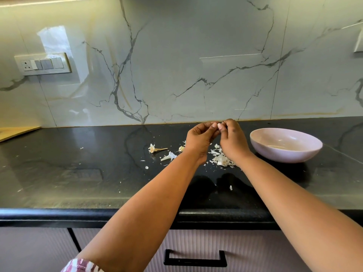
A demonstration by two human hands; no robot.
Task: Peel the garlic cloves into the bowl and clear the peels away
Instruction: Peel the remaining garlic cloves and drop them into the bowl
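Hovering above the table (78,183) near its back edge, both hands were held together, the left hand (200,139) and right hand (232,140) pinching a garlic clove (219,127) between curled fingertips. Peels (222,159) were scattered on the table beneath the hands. The bowl (285,145) was set just beside them, toward the right edge.

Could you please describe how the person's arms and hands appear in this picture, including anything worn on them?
Both forearms are bare from the wrists back. The left hand and the right hand carry no visible rings, bracelets, watch or gloves. A patterned sleeve in maroon and white shows on the left arm at the bottom edge. No sleeve shows on the right arm.
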